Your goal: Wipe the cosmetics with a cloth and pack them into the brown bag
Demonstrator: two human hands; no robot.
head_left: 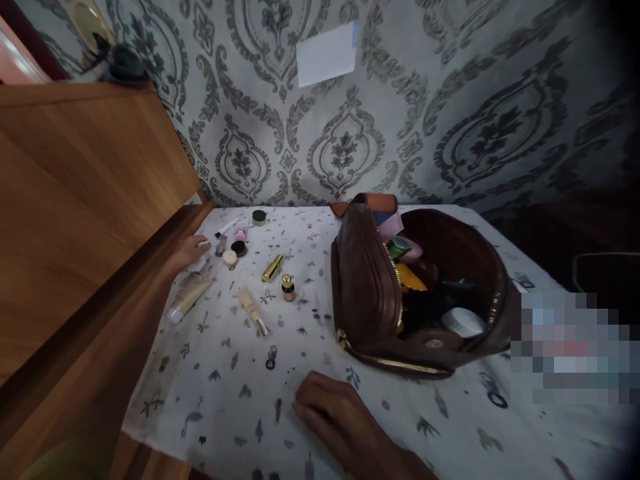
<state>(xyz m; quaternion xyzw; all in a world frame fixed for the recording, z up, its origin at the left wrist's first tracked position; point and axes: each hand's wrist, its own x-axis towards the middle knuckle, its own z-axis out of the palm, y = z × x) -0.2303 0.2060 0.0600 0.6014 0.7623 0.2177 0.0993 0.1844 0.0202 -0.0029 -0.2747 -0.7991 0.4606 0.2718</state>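
Note:
My left hand [191,252] rests at the far left of the cloth, its fingers loosely apart with nothing visible in them. Close to its fingertips lie a small pinkish tube [221,247], a white jar lid [229,258] and a black round lid [239,249]. Nearer to me is a beige squeeze tube [189,300]. My right hand [333,410] lies on the cloth at the front, fingers curled in with nothing seen in them. Beyond it stands an open brown leather bag [367,280], holding a white oval item [463,323] and an orange packet [413,279].
A gold bottle [273,268], a small dark bottle with gold cap [288,288], a foundation tube [253,311] and a green-lidded jar [259,218] lie on the patterned cloth [240,413]. A wooden panel [90,187] borders the left; a patterned wall [345,140] stands behind.

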